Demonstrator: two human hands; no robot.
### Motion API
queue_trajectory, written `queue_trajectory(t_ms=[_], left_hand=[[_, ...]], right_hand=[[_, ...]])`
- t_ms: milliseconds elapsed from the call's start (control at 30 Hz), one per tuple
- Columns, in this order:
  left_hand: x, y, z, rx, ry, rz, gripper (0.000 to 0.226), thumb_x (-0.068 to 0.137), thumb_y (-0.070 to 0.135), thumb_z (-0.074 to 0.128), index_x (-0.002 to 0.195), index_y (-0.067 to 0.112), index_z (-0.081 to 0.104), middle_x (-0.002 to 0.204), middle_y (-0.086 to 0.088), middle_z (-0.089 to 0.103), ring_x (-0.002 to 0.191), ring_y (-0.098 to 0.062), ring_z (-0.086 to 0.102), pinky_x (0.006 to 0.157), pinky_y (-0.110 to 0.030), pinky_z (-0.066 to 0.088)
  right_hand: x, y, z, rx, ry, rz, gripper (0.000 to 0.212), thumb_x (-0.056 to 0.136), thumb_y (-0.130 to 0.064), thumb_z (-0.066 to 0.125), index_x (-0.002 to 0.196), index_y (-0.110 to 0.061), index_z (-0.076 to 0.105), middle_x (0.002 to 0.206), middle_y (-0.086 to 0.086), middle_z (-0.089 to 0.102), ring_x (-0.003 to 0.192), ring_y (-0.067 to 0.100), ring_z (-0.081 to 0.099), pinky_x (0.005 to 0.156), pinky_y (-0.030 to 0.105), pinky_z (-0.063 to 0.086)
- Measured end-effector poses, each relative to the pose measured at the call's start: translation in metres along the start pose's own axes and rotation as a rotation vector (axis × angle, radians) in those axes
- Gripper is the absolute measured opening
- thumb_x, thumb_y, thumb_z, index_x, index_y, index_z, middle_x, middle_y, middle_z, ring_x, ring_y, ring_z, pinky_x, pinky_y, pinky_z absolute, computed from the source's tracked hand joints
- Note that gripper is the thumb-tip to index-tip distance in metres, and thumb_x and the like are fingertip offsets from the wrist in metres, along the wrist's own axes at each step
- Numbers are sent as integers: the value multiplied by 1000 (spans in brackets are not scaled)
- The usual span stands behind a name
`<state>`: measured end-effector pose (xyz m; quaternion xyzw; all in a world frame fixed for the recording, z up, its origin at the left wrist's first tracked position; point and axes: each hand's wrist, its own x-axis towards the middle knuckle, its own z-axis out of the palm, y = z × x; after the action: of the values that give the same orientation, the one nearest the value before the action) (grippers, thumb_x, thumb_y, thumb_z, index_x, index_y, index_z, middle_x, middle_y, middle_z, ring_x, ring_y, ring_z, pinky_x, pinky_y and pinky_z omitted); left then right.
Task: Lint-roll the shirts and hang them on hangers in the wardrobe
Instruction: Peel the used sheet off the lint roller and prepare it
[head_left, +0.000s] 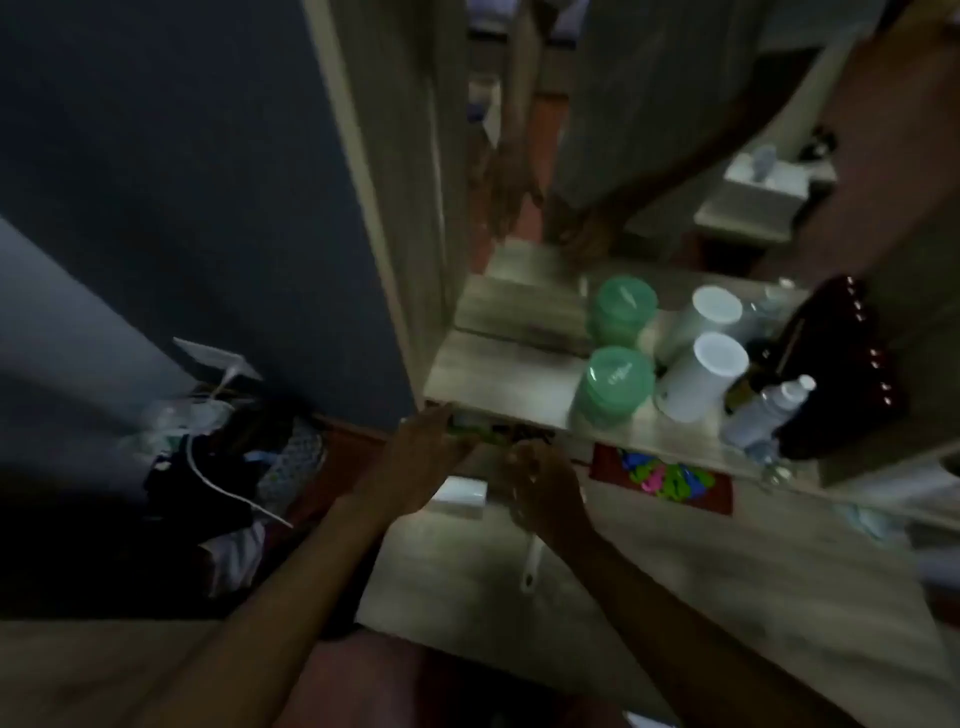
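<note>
Dim, blurred. Right hand (545, 493) grip clamped on the lint roller (531, 564), its white handle hanging below over the tabletop (727, 571). Left hand (415, 462) grip at the shelf (498, 374) edge, closure unclear. No shirts seen. Risk: a hand lifting could knock the green jar (615, 387) just right of the grip.

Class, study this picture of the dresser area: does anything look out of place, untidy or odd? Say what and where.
On the floor left of the dresser, a heap of dark clothes lies jumbled with a white cable across it. On the shelf, the green jar and white cup stand upright; nothing looks spilled. The blurred picture hides finer detail.
</note>
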<state>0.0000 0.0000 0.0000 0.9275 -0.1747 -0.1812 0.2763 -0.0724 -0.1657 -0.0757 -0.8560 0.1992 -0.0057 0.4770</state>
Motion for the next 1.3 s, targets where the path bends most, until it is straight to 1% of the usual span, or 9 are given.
queue_trajectory(t_ms=[167,300,533,733,867,967,1033,1133,1300], left_hand=[[31,7,83,-78,-190,130,46,99,48,51,132,16,57,132,-7,60,122,-22,56,103,-44,46],[56,5,133,-24,-231,120,50,98,37,57,142,14,51,140,-10,56,128,-26,52,106,-38,42],[70,-2,165,6,-306,144,45,95,27,59,134,3,58,135,-21,59,125,-36,56,105,-50,45],[68,-2,162,12,-339,116,49,97,30,61,137,4,55,138,-19,58,126,-33,54,105,-39,41],[58,-8,155,-91,-330,100,57,94,37,63,142,9,51,141,-13,56,127,-27,53,106,-42,43],[52,-6,151,-253,-278,44,53,94,28,66,141,9,50,135,-4,57,119,-17,56,98,-26,43],[52,-6,147,-403,-247,-63,47,93,29,67,136,14,53,127,3,59,115,-15,59,90,-20,47],[52,-9,142,-546,-163,-146,45,89,42,65,124,14,59,119,-4,66,110,-23,64,94,-38,54],[43,-4,132,-666,-84,-285,30,99,35,56,119,13,60,108,-4,67,97,-17,66,76,-21,52]], right_hand=[[-25,75,9,48,102,359,25,98,-26,56,83,-8,65,86,15,66,86,32,63,74,34,44],[-24,108,24,107,183,563,67,87,-71,39,108,-13,66,103,10,70,97,30,68,87,44,55],[-9,125,35,179,154,711,51,99,-51,47,128,-11,61,124,13,65,115,33,62,95,37,47],[-10,130,26,222,162,660,38,103,-29,47,123,0,62,122,19,65,112,33,61,86,31,44],[-8,116,10,339,125,604,31,103,-19,48,107,6,65,95,17,67,71,16,59,55,8,43],[-6,102,2,385,-33,482,33,102,-25,48,104,4,64,92,19,65,72,15,56,70,24,51],[-5,91,-2,336,-102,404,32,102,-29,49,100,-2,66,83,4,63,70,10,55,65,17,45],[-2,76,0,283,-96,292,24,103,-29,48,88,-22,65,71,-14,59,65,-2,57,59,14,41],[2,63,10,177,-15,191,32,105,-28,46,82,-15,65,68,-5,62,63,9,61,59,23,49]])
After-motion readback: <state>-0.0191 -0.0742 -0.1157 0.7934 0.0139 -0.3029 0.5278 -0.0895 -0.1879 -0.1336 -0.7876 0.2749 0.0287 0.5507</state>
